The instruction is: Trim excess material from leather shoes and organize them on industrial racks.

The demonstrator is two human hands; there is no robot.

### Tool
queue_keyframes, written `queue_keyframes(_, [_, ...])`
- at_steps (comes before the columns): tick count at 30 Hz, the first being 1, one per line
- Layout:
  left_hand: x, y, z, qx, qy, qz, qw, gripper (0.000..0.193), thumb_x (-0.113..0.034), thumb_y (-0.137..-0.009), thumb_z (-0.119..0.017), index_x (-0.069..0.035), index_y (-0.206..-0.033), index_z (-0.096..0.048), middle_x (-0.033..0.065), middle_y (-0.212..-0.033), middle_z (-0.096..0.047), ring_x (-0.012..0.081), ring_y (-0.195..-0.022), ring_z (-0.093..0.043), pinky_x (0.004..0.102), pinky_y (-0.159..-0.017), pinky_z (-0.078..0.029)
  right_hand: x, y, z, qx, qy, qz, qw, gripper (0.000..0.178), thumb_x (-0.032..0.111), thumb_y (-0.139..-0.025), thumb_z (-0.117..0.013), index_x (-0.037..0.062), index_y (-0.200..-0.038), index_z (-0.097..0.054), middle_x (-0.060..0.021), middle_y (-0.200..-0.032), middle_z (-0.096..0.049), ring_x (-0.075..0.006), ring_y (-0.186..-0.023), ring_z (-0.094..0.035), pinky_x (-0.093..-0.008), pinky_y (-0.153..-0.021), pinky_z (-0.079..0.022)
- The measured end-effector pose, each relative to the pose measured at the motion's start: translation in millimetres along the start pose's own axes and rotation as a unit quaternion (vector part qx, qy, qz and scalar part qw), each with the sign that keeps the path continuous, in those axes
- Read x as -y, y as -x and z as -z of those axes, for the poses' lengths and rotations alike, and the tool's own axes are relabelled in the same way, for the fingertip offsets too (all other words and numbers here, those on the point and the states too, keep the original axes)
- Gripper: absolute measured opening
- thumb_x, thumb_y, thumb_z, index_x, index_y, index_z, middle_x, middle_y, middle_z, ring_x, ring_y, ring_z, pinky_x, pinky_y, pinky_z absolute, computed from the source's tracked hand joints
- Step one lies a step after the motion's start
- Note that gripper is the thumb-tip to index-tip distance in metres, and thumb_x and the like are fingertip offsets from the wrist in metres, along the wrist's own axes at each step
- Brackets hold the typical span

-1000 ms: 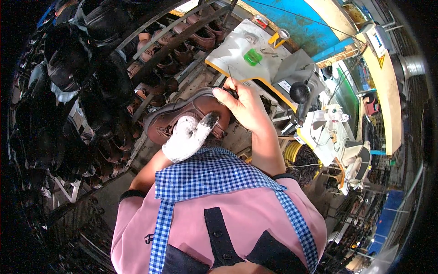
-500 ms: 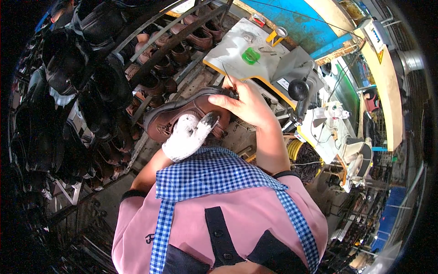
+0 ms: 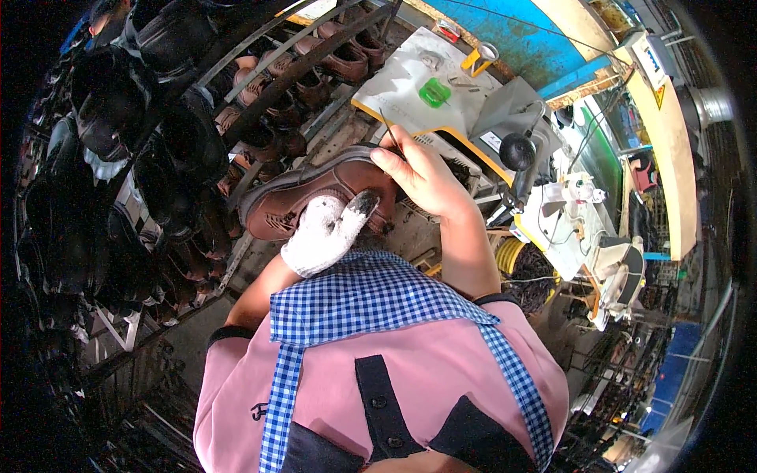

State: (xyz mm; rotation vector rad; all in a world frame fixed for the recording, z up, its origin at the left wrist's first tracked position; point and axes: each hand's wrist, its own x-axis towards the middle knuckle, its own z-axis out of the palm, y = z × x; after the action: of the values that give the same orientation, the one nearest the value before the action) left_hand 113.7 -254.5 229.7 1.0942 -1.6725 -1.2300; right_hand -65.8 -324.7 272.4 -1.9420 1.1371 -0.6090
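Setting: a crowded shoe workshop seen from above; a blue wall runs along the far side, and machines and cables fill the right.
Shoe in hand: one brown leather shoe (image 3: pixel 315 197), lying on its side at the centre, just beyond the person's chest, its sole edge towards the far side.
Left hand: the left hand (image 3: pixel 325 233) wears a white work glove with darkened fingertips; its fingers are closed around the near side of the shoe and press on the upper, steadying it.
Right hand: the right hand (image 3: pixel 422 177) is bare; thumb and fingers are pinched on one thin dark tool (image 3: pixel 388 128), whose tip points up and away, and the hand rests against the toe end of the shoe.
Work table: one pale tabletop (image 3: pixel 402 94) with a yellow edge stands just beyond the hands; one small green container (image 3: pixel 434 91) lies on it.
Machine: one grey machine with a round black knob (image 3: pixel 517 150) stands to the right of the hands.
Racks: on the left, metal racks (image 3: pixel 260 63) hold many dark and brown shoes, too many and too shadowed to count.
Clothing: a pink shirt with a blue checked collar (image 3: pixel 371 296) fills the near side.
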Motion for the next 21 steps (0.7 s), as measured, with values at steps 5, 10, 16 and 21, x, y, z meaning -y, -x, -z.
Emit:
queue_keyframes(5, [9,1,-1,-0.009,-0.029,-0.038,0.999,0.028,-0.018,-0.092,-0.047,0.001,-0.109,-0.058,0.0153,-0.093,-0.064,0.0237,-0.084,-0.062,0.0339,-0.073,-0.048,-7,-1,-9,-0.047,-0.006,0.048,0.998,0.029,0.032,-0.091,-0.05,0.004,-0.086,-0.045,-0.0146,-0.07,-0.056,-0.0326,-0.066,-0.058,-0.0368,-0.059,-0.044])
queue_keyframes(10, [5,1,-1,-0.009,-0.041,0.03,0.999,0.027,-0.017,-0.091,-0.047,0.001,-0.108,-0.059,0.0147,-0.09,-0.065,0.0228,-0.08,-0.062,0.0331,-0.07,-0.048,-14,-3,-18,-0.12,0.011,0.084,0.989,0.026,0.029,-0.092,-0.049,0.004,-0.085,-0.045,-0.0163,-0.069,-0.056,-0.0362,-0.068,-0.058,-0.0398,-0.057,-0.044])
queue_keyframes(16, [-1,-1,-4,0.017,-0.047,0.134,0.99,0.028,-0.016,-0.091,-0.047,0.0,-0.111,-0.058,0.0141,-0.091,-0.065,0.0223,-0.08,-0.062,0.0334,-0.07,-0.047,-19,-4,-26,-0.171,0.015,0.099,0.98,0.027,0.028,-0.093,-0.045,0.0031,-0.083,-0.045,-0.0176,-0.067,-0.056,-0.038,-0.065,-0.057,-0.041,-0.054,-0.043])
queue_keyframes(21, [17,1,-17,-0.093,-0.064,-0.053,0.992,0.029,-0.024,-0.091,-0.051,-0.002,-0.076,-0.061,0.0079,-0.05,-0.05,0.0184,-0.043,-0.046,0.0331,-0.042,-0.035,-19,-1,-35,-0.228,0.01,0.071,0.971,0.029,0.027,-0.095,-0.041,0.0022,-0.08,-0.046,-0.0186,-0.062,-0.053,-0.0386,-0.058,-0.055,-0.0417,-0.05,-0.041])
